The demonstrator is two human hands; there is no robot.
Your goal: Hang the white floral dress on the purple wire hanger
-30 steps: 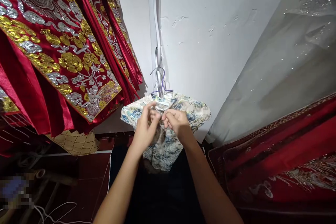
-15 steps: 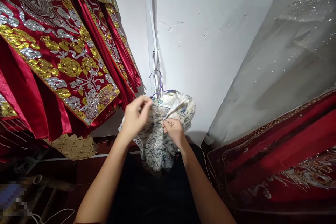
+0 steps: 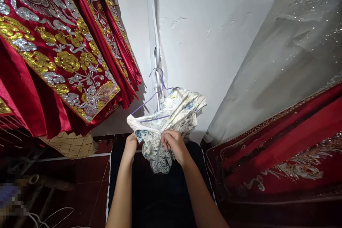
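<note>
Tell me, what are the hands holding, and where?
A small flowered garment on a purple hanger. The left hand grips its lower left edge; the right hand bunches its middle.

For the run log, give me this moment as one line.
left hand: grips floral garment edge | right hand: bunches its cloth | purple hanger: one arm bare

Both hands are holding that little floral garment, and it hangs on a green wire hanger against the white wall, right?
Not quite: the wire hanger is purple, not green, as the head view shows. The rest stands: the left hand and right hand both hold the floral garment, which hangs against the white wall.
</note>
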